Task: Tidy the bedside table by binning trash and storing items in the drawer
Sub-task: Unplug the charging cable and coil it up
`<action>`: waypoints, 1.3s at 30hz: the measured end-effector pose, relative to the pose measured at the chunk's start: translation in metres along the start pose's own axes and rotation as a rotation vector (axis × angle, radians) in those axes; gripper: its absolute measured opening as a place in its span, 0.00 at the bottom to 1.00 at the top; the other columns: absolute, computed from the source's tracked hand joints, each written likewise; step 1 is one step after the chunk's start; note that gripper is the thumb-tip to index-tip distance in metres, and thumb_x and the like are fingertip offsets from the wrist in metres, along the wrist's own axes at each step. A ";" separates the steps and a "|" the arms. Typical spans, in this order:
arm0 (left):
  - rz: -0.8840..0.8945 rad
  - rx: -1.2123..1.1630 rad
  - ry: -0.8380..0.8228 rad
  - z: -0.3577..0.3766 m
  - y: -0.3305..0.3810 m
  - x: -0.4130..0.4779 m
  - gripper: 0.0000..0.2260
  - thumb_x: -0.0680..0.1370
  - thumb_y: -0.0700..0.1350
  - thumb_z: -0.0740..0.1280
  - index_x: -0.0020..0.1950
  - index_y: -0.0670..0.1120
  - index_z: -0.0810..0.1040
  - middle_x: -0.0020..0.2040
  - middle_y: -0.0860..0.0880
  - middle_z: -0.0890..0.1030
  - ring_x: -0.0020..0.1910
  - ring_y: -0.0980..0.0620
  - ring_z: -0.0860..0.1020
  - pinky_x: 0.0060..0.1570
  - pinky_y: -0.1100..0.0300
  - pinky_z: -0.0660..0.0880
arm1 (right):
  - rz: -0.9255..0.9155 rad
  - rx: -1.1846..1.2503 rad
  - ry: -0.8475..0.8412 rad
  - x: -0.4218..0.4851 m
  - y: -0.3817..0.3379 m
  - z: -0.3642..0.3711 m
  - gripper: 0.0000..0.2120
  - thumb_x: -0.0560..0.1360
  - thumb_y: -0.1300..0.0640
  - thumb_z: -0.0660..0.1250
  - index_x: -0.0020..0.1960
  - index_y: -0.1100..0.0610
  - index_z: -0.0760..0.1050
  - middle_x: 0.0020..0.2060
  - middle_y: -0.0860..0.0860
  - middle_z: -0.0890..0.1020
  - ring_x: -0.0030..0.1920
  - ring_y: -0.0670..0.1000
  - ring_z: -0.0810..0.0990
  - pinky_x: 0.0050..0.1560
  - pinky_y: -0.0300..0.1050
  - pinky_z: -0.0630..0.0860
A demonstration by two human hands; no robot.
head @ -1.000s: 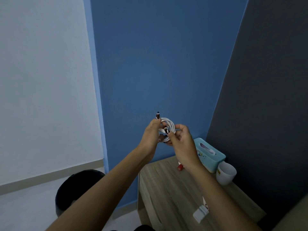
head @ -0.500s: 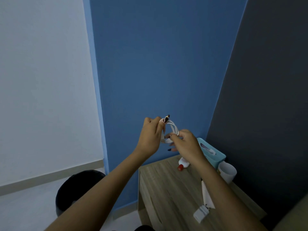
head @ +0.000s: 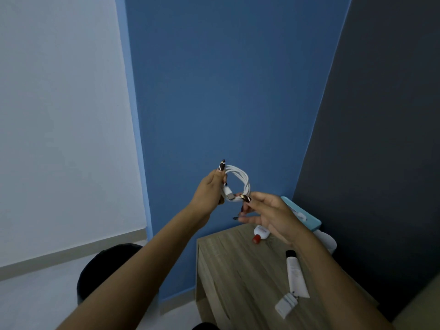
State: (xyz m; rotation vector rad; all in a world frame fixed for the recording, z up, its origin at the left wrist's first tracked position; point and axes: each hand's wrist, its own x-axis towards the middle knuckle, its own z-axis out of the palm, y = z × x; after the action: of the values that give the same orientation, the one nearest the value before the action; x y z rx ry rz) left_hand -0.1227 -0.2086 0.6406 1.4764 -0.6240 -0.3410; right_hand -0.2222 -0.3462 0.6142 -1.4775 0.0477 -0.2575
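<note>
**2 grips on cable [head: 245,179], above surface [head: 233,270]**

Black bin [head: 95,267] stands on the floor left of the surface; its contents are too dark to tell. Teal box [head: 310,220] at back corner, white bit at its top slot. Cup [head: 329,241] just beside it, mostly hidden. Left grip [head: 209,189] holds the raised coiled cable, fingers curled round the loops. Right grip [head: 271,214] pinches the coil's lower side, other fingers spread. Tube [head: 296,275], red-capped bottle [head: 260,234] and plug [head: 285,306] lie on the surface.

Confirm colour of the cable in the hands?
White. The cable loops between left hand and right hand; head view shows it clearly.
</note>
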 end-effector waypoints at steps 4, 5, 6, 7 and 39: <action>-0.001 -0.009 0.000 -0.004 0.007 0.003 0.16 0.82 0.55 0.52 0.39 0.48 0.67 0.33 0.49 0.69 0.31 0.54 0.65 0.35 0.61 0.64 | -0.021 -0.085 0.009 0.000 -0.001 -0.003 0.10 0.78 0.66 0.61 0.52 0.61 0.80 0.36 0.54 0.82 0.43 0.55 0.84 0.48 0.46 0.81; 0.002 -0.006 0.007 -0.005 0.007 0.005 0.17 0.82 0.55 0.53 0.39 0.47 0.67 0.33 0.50 0.70 0.30 0.54 0.66 0.35 0.61 0.64 | -0.030 -0.157 0.013 0.000 -0.002 -0.003 0.10 0.79 0.65 0.61 0.54 0.62 0.80 0.35 0.53 0.82 0.43 0.53 0.84 0.49 0.45 0.80; 0.007 -0.003 0.023 -0.006 0.007 0.007 0.17 0.82 0.55 0.53 0.38 0.47 0.68 0.32 0.50 0.71 0.30 0.54 0.66 0.34 0.61 0.64 | -0.038 -0.236 0.020 0.000 -0.002 -0.005 0.10 0.79 0.65 0.61 0.54 0.64 0.80 0.35 0.50 0.82 0.42 0.50 0.84 0.49 0.42 0.79; 0.013 -0.004 0.044 -0.007 0.007 0.008 0.17 0.82 0.54 0.53 0.38 0.47 0.68 0.31 0.50 0.71 0.29 0.54 0.66 0.34 0.61 0.64 | -0.046 -0.321 0.030 0.000 -0.003 -0.007 0.10 0.79 0.64 0.61 0.53 0.67 0.79 0.34 0.46 0.83 0.41 0.46 0.83 0.48 0.38 0.79; 0.080 0.184 -0.053 0.046 -0.021 -0.030 0.18 0.81 0.55 0.55 0.53 0.41 0.74 0.42 0.52 0.78 0.35 0.52 0.76 0.39 0.58 0.75 | -0.025 -0.142 0.565 -0.065 -0.011 -0.038 0.07 0.77 0.65 0.64 0.53 0.65 0.78 0.39 0.55 0.84 0.34 0.47 0.84 0.37 0.41 0.82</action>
State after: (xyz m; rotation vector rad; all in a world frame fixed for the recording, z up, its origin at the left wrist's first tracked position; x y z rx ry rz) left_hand -0.1700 -0.2312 0.6139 1.6163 -0.7713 -0.2667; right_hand -0.2943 -0.3710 0.6127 -1.5062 0.5106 -0.6981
